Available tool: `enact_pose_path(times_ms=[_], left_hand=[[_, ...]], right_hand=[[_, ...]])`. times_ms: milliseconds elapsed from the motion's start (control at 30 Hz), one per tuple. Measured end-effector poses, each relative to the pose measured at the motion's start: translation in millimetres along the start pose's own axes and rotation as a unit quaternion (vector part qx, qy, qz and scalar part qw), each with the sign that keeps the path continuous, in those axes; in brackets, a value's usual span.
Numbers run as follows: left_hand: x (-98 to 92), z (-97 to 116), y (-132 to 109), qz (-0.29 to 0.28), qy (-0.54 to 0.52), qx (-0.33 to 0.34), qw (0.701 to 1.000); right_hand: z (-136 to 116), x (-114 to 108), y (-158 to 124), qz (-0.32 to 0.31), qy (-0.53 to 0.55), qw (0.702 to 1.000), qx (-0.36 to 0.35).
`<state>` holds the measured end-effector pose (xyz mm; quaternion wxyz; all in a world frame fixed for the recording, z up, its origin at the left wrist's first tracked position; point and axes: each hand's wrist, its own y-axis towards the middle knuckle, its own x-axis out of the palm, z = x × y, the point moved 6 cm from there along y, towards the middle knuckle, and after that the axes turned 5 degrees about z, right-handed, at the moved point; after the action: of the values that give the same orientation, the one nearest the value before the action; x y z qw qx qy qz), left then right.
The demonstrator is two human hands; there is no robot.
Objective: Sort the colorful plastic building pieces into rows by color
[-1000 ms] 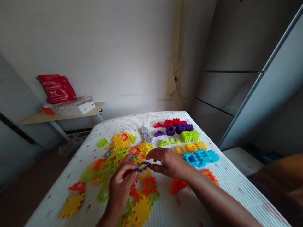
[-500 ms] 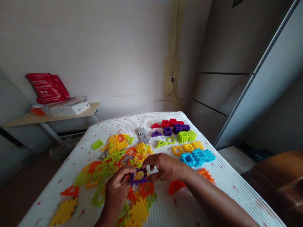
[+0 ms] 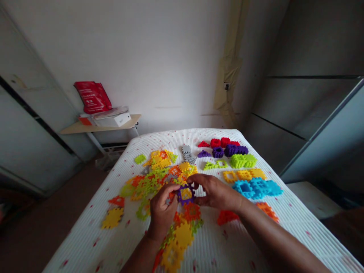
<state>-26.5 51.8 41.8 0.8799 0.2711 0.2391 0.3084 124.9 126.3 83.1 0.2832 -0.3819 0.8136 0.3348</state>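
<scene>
A purple square frame piece (image 3: 180,196) is held up above the loose pieces, and yellow shows through its opening. My left hand (image 3: 163,206) pinches its left edge between thumb and fingers. On the other side, my right hand (image 3: 214,191) grips the right edge with thumb and index finger. Beneath and around my hands lies a mixed pile of green, orange, yellow and grey pieces (image 3: 145,184). Whether the yellow inside the frame belongs to it or to the pile behind, I cannot tell.
Right of my hands stand red (image 3: 225,141), purple (image 3: 231,149), green (image 3: 243,160), yellow (image 3: 244,174) and blue pieces (image 3: 260,187) in groups on the white bed cover (image 3: 222,248). Orange pieces (image 3: 267,211) lie near my right forearm. Grey pieces (image 3: 187,154) lie farther back.
The view has turned, so the bed and pieces appear farther right. Both hands still hold the purple frame, which now faces the camera more upright.
</scene>
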Motion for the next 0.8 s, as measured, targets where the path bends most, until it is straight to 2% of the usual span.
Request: enact_pose_path(times_ms=[167, 300, 467, 633, 800], left_hand=[[7.2, -19, -8, -0.01, -0.082, -0.132, 0.988], [14.7, -20, -11, -0.038, -0.15, -0.209, 0.966], [18.6, -21, -13, -0.035, -0.177, -0.27, 0.946], [18.4, -30, -16, -0.012, -0.182, -0.33, 0.926], [18.9, -35, -18, -0.01, -0.185, -0.34, 0.922]], right_hand=[[5, 0, 1, 0.042, -0.042, 0.998, -0.023], [4, 1, 1, 0.045, -0.068, 0.996, -0.041], [1, 4, 2, 0.031, -0.1, 0.993, -0.056], [-6, 9, 3, 0.002, -0.146, 0.987, -0.072], [-10, 13, 5, 0.004, -0.21, 0.975, -0.074]])
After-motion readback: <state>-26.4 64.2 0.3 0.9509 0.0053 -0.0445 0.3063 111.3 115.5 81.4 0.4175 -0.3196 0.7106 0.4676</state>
